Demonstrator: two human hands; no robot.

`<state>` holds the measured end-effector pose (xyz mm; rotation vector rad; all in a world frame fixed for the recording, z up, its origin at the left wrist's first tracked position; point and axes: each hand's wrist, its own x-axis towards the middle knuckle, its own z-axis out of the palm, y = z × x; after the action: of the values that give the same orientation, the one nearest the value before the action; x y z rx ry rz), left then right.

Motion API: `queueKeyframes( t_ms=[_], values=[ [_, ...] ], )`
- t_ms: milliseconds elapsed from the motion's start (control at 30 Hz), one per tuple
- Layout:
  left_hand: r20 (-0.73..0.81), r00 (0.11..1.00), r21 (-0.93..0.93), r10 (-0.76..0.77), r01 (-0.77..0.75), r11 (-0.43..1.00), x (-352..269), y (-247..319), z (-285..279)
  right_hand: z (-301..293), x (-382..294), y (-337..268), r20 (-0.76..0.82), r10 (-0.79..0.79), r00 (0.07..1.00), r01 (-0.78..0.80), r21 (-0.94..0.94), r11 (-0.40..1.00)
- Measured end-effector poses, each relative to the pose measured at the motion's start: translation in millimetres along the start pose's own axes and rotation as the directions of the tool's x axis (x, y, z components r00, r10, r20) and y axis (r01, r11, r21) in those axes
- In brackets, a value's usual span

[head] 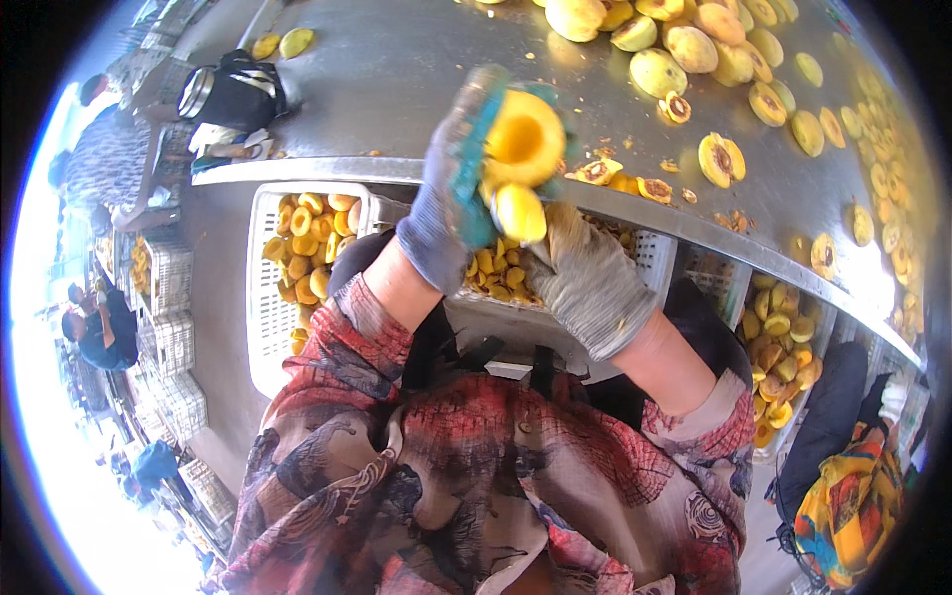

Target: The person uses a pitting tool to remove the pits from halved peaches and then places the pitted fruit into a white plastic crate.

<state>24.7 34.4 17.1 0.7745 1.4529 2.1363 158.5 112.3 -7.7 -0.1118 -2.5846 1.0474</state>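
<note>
My left hand [465,178], in a blue-grey knit glove with a teal coated palm, grips a pitted peach half [524,137] with its round hollow facing the camera. Just below that half is a smaller yellow peach piece [520,213], between the two hands. My right hand [587,268], in a grey knit glove, has its fingers closed at this piece; whether they hold a tool is hidden. Both hands are above the near edge of the metal table [372,97]. Under them stands a crate of small yellow peach pieces [502,275].
Peaches and halves [658,71] lie heaped at the table's far right. Cut halves with stones [721,160] lie nearer. A white crate [256,297] of pitted halves stands left, another crate of peaches [781,335] right. A black bag [234,93] rests on the table. Other people are at both sides.
</note>
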Motion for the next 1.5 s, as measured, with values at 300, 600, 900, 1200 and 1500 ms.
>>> queueKeyframes(
  t_ms=[300, 600, 900, 1200, 1500],
  values=[
    [-0.068, 0.997, 0.929, 0.042, 0.079, -0.361, -74.1, 74.5, -173.2, -18.0, -20.5, 27.0, 0.518, 0.446, 0.73, -0.177, -0.487, 0.856],
    [-0.081, 0.978, 0.849, -0.193, 0.169, 0.5, 105.5, 9.4, 2.8, -3.6, -17.9, 32.4, 0.557, 0.361, 0.748, -0.166, -0.369, 0.915],
    [-0.05, 0.985, 0.682, -0.166, 0.155, 0.715, 181.5, -90.3, 13.1, -24.1, -12.0, 30.3, 0.498, 0.272, 0.824, -0.147, -0.276, 0.95],
    [0.231, 0.876, -0.575, -0.423, 0.473, 0.668, 60.2, -17.0, 0.3, -39.1, 22.1, 19.4, -0.065, 0.331, 0.942, -0.308, 0.229, 0.923],
    [0.179, 0.944, -0.445, -0.278, 0.329, 0.833, 13.8, -20.3, 15.7, -19.6, 26.4, 23.5, -0.049, 0.212, 0.976, -0.215, -0.075, 0.974]
  ],
)
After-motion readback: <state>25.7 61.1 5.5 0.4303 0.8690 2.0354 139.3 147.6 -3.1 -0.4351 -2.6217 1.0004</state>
